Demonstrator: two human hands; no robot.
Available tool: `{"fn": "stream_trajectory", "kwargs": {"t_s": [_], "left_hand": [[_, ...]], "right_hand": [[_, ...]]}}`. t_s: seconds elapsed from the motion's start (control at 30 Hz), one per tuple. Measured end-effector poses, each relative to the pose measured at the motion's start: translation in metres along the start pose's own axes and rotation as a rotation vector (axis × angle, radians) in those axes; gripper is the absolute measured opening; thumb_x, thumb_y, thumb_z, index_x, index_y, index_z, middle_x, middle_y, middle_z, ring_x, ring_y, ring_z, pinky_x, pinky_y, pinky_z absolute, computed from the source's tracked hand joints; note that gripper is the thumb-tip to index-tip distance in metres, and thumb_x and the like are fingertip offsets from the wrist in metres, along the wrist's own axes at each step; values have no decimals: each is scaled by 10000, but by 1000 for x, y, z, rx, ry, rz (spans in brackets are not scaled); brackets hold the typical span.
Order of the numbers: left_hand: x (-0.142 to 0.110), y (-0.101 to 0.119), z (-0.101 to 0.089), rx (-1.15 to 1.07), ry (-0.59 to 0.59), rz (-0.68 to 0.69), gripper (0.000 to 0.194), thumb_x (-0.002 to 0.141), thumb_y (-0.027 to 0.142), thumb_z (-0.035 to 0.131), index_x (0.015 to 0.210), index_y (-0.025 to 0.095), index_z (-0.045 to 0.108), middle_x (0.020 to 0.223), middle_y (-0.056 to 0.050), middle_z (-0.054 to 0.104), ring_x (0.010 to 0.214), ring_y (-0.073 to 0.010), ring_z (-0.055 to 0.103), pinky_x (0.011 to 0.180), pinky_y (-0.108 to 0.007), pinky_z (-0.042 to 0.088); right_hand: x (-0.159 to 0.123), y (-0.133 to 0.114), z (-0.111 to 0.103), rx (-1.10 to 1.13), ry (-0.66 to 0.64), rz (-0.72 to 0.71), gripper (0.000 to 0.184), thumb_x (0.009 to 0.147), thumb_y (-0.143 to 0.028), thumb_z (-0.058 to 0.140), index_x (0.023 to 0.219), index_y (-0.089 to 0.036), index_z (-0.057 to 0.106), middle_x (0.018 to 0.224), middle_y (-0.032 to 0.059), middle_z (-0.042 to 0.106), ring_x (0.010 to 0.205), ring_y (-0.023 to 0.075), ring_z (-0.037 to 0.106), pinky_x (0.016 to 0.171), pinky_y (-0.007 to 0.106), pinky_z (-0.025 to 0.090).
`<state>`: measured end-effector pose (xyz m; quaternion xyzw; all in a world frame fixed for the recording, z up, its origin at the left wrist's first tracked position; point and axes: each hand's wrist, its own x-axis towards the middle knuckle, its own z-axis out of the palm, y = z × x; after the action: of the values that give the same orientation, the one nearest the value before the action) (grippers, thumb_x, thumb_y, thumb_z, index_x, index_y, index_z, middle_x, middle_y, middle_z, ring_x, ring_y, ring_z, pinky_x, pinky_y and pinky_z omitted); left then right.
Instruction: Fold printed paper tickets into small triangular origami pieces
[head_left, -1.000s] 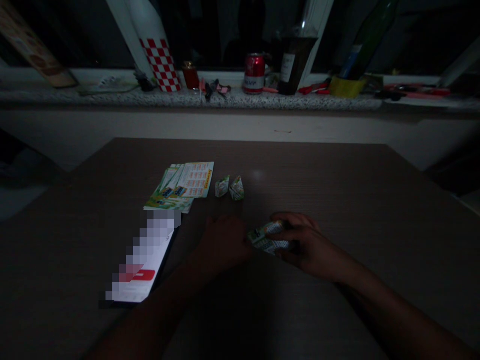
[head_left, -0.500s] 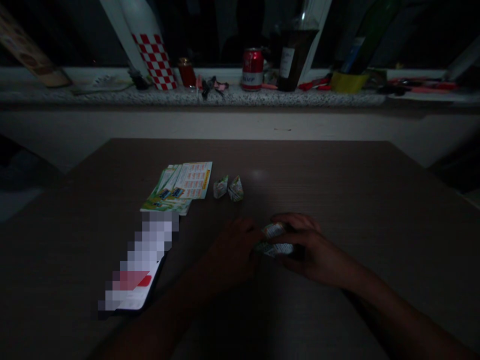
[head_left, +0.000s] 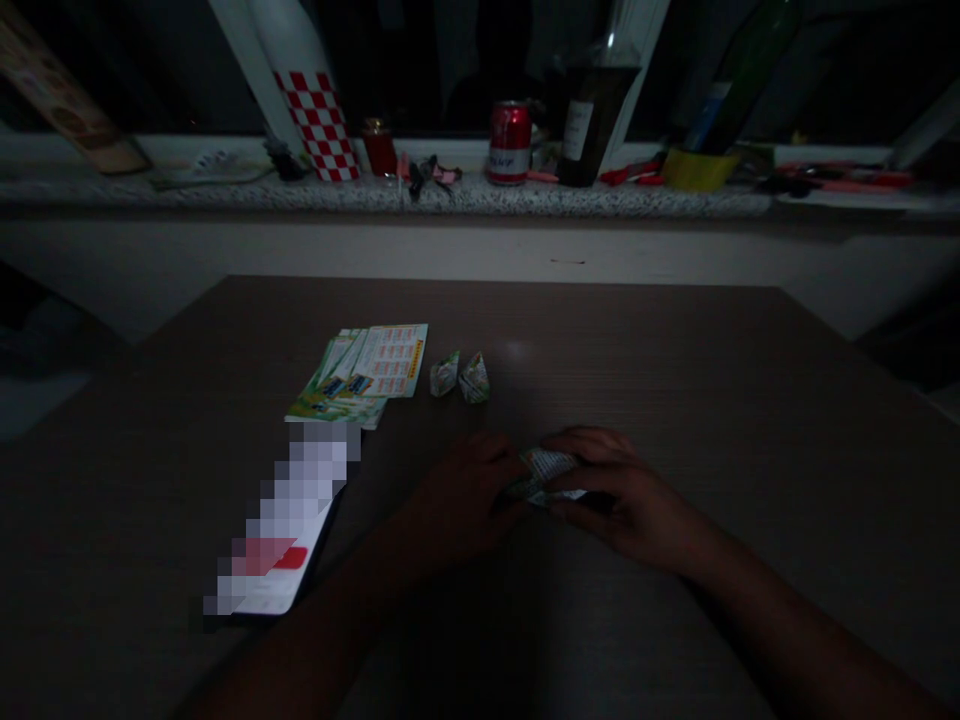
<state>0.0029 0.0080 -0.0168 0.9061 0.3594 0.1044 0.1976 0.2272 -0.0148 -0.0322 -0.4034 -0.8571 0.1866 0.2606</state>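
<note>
A small piece of printed paper (head_left: 551, 464), partly folded, is held between my hands over the table. My left hand (head_left: 476, 495) closes on its left edge, with the fingertips in shadow. My right hand (head_left: 619, 490) grips the right side, fingers bent over the top and thumb below. Beyond them stand two small folded paper pieces (head_left: 444, 375), (head_left: 474, 379), pointed in shape. To their left lies a fanned stack of printed leaflets (head_left: 390, 362) in green and white with grids of text.
A phone (head_left: 281, 540) with a lit screen lies left of my left forearm on the wooden table (head_left: 660, 360). On the stone windowsill (head_left: 465, 200) behind are a red can (head_left: 510, 143), a checkered bottle (head_left: 319, 125), a dark bottle (head_left: 592, 125) and a yellow holder (head_left: 699, 170).
The paper between my hands looks slightly flatter, and my right fingers have shifted a little on it. The camera view has moved slightly; the other things stay in place.
</note>
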Motion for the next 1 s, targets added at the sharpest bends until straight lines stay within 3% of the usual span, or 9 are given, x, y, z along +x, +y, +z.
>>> {"fn": "stream_trajectory", "kwargs": {"t_s": [0.2, 0.43, 0.63, 1.0], "left_hand": [[1, -2, 0, 101, 94, 61, 208, 939, 217, 451, 954, 180, 655, 895, -44, 614, 840, -181, 537, 772, -318, 417], [-1, 9, -6, 167, 277, 121, 213, 931, 236, 463, 897, 165, 660, 844, -52, 643, 818, -195, 539, 770, -355, 410], [-1, 20, -8, 169, 424, 214, 159, 899, 198, 500, 833, 155, 638, 872, -63, 649, 821, -191, 542, 761, -355, 411], [2, 19, -9, 179, 383, 296, 170, 881, 190, 493, 778, 161, 624, 795, -47, 622, 753, -173, 514, 720, -337, 406]], "right_hand": [[4, 0, -2, 41, 179, -80, 114, 827, -221, 655, 929, -244, 701, 1010, 57, 708, 1010, 238, 622, 883, 446, 470], [6, -6, -2, 3, 364, -206, 201, 774, -107, 667, 919, -245, 680, 812, 20, 715, 776, 187, 657, 807, 409, 510], [5, -12, -4, -82, 389, -282, 180, 757, -97, 675, 888, -219, 657, 786, 19, 704, 730, 172, 655, 846, 418, 507], [7, -18, -3, -120, 330, -309, 140, 762, -98, 672, 852, -202, 647, 745, 4, 697, 666, 143, 641, 853, 396, 508]]}}
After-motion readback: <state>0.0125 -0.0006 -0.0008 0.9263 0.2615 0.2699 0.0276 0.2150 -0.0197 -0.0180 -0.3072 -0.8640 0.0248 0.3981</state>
